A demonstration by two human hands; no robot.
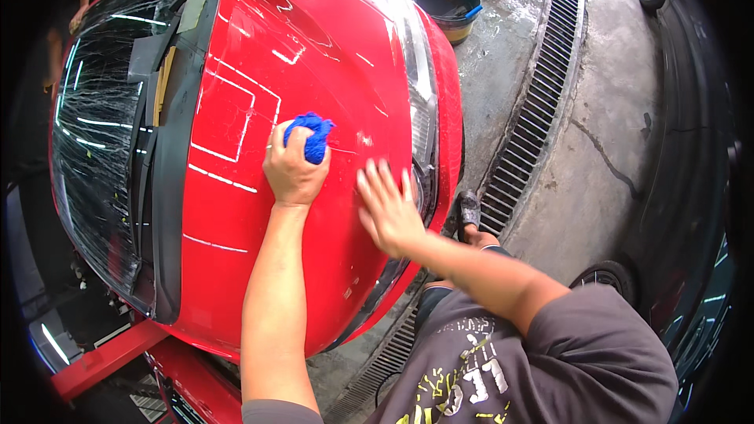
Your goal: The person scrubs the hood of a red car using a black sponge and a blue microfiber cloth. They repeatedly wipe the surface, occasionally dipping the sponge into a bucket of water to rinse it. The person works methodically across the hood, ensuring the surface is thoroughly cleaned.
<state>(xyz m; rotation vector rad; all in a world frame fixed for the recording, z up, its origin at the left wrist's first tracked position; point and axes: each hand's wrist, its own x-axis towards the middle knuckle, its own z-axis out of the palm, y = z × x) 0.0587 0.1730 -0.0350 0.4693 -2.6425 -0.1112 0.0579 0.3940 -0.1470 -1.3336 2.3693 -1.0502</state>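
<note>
My left hand [294,169] is closed around a bunched blue cloth [316,141] on the red car hood [345,63]. Part of the cloth is hidden under my fingers. To the right, my right hand [389,208] lies open over the hood near the headlight [422,122], fingers stretched out and slightly blurred; whether the palm touches the paint cannot be told. Left of the hood, the windshield [102,126] is wet and streaked, with wiper arms and a tan strip [163,86] at its base.
Beyond the bumper stands a dark bucket [458,34] with a blue handle in it. A floor drain grate [522,141] runs past it. A black car [691,133] is parked at right. Another person's hand [77,20] is at far left; a red beam [110,357] sits lower left.
</note>
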